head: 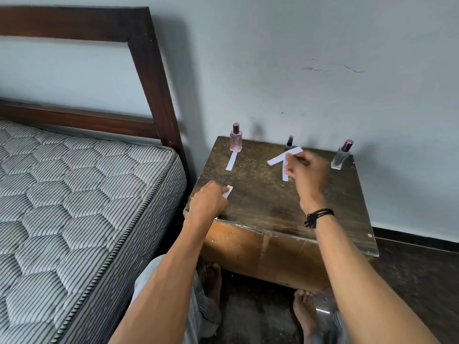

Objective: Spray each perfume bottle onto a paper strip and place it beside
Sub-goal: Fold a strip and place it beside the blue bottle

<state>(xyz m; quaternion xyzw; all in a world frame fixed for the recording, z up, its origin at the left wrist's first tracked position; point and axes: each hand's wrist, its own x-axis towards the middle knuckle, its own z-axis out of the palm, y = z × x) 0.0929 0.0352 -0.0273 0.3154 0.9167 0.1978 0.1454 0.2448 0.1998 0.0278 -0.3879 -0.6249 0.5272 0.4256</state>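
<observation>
Spare paper strip (228,191) peeks from under the left hand (210,203), whose curled fingers grip it at the near left corner of the wooden table (260,209). Behind, the pink bottle (235,139) stands with a flat strip (230,162) before it. The right hand (308,172) pinches a raised strip (283,157) before the dark bottle (289,142); the clear bottle (340,157) stands rightmost.

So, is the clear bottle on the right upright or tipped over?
Upright. The clear bottle stands on its base on the table, with its cap on top.
</observation>
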